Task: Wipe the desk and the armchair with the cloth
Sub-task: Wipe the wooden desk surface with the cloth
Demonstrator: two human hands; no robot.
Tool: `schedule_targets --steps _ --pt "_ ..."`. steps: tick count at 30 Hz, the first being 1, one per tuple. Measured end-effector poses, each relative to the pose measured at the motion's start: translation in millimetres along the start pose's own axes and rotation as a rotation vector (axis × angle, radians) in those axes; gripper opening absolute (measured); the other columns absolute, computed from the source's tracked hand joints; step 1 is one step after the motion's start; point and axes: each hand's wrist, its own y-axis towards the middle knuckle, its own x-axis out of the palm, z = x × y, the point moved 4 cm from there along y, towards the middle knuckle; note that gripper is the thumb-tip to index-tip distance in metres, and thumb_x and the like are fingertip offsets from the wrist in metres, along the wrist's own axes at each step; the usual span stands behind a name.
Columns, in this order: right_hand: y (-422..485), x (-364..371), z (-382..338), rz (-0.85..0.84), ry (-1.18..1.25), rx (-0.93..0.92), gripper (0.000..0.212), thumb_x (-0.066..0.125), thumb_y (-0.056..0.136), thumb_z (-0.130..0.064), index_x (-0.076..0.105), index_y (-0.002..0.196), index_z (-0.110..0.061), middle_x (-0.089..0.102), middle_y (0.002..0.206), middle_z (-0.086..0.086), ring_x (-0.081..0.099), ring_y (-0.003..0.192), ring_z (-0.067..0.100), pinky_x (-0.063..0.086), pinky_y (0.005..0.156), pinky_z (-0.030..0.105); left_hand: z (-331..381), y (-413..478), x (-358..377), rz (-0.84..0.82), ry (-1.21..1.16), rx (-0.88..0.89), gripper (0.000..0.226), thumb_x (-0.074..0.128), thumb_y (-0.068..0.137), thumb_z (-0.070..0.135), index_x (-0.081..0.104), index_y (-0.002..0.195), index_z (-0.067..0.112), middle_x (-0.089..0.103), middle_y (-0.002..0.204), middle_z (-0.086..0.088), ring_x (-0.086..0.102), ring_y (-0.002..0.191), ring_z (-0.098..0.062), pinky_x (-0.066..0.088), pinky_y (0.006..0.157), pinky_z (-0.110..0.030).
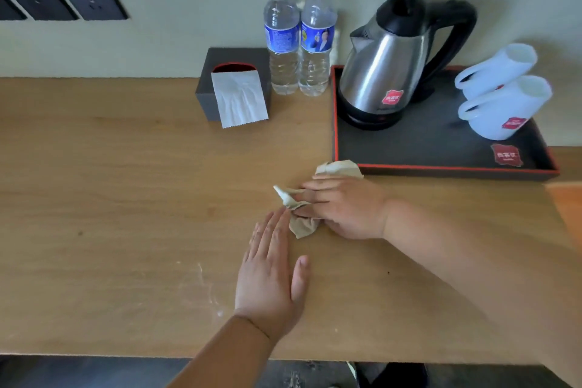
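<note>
The cloth [302, 224] is pressed onto the desk [126, 186] by the right hand [343, 208] — fingers closed on it. The left hand [271, 274] is laid flat beside it — fingers straight, close together.

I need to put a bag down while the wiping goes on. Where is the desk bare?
The desk is bare left of the tissue box and left hand. Crowded at the back right: bottles, tray, kettle, cups.

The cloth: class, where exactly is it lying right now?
In the head view, the cloth lies bunched on the desk under the right hand, just before the tray's front-left corner.
</note>
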Motion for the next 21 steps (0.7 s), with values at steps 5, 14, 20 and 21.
schedule_targets --steps 5,14,20,21 --pt "-51 -2 30 -0.041 0.083 0.156 0.058 0.048 0.091 0.002 0.06 0.142 -0.022 0.047 0.158 0.001 0.043 0.147 0.019 0.035 0.118 0.046 34 40 39 -0.071 -0.168 -0.113 0.079 0.018 0.099 0.062 0.015 0.164 0.017 0.016 0.172 0.004 0.008 0.158 -0.007 0.016 0.129 -0.037" --pt "-166 2 71 0.16 0.265 0.594 0.053 0.052 0.09 -0.001 0.072 0.127 -0.031 0.064 0.141 -0.009 0.057 0.133 0.017 0.044 0.109 0.046 75 77 88 -0.241 -0.131 -0.045 0.068 0.02 0.1 0.047 0.024 0.163 0.022 0.019 0.171 0.008 0.006 0.154 0.002 0.0 0.127 -0.022" --pt "-247 -5 87 0.294 0.328 0.833 0.056 0.054 0.09 0.007 0.072 0.124 -0.034 0.062 0.143 -0.007 0.05 0.136 0.012 0.032 0.116 0.021 102 86 102 -0.251 -0.318 -0.075 0.065 0.028 0.099 0.044 0.032 0.16 0.022 0.029 0.167 0.01 0.02 0.152 -0.001 0.013 0.126 -0.024" --pt "-259 -7 89 0.286 0.318 0.889 0.056 0.054 0.09 0.007 0.072 0.124 -0.034 0.06 0.145 -0.008 0.05 0.138 0.015 0.038 0.116 0.031 104 88 104 -0.248 -0.334 -0.067 0.065 0.028 0.099 0.044 0.033 0.16 0.021 0.031 0.167 0.009 0.022 0.152 -0.002 0.014 0.126 -0.024"
